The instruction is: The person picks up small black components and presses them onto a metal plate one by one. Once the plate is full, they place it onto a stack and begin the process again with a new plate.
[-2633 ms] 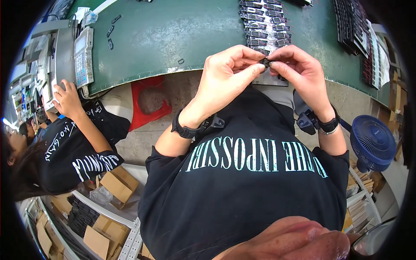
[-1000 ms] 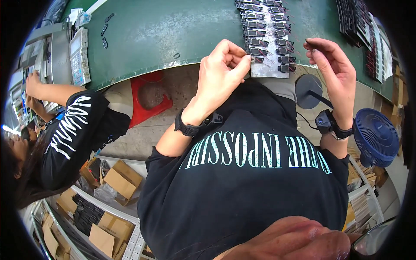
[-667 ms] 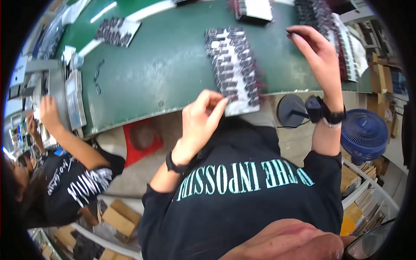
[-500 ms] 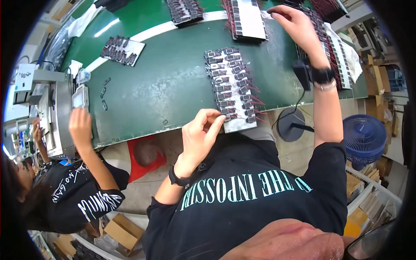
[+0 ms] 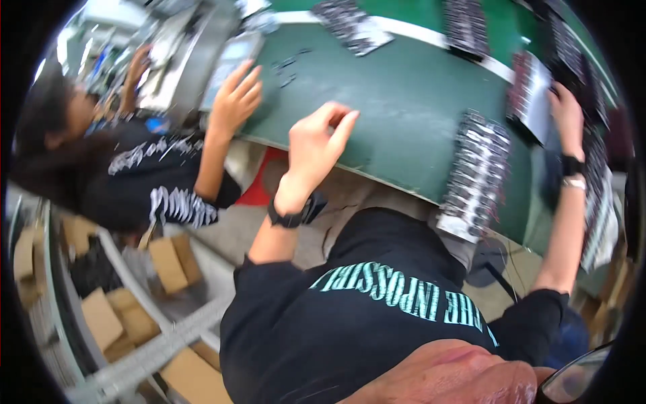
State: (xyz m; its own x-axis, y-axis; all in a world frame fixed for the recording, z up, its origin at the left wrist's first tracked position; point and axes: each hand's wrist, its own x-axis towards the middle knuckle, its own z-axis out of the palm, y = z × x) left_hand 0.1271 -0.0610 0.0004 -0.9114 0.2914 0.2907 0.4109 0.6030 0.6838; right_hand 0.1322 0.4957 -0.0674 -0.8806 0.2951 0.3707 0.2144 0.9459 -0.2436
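Observation:
My left hand (image 5: 315, 143) hovers over the near edge of the green table (image 5: 397, 101), thumb and fingertips pinched together; no part shows between them. A black watch sits on that wrist. My right hand (image 5: 567, 116) is stretched far to the right and rests against a white-edged sheet of small dark parts (image 5: 528, 99); motion blur hides whether it grips the sheet. Another sheet packed with rows of small dark parts (image 5: 476, 174) lies at the table's near edge between my hands, overhanging it slightly.
A co-worker in a black printed top sits at my left, one hand (image 5: 235, 99) flat on the table beside a few loose dark pieces (image 5: 288, 64). More parts sheets (image 5: 353, 25) lie farther back. Cardboard boxes (image 5: 168, 262) stand on shelving below left.
My hands have parted: the right one went from the small part held at my chest out to the far-right sheets. My view swung left, and my left hand moved away from the near sheet.

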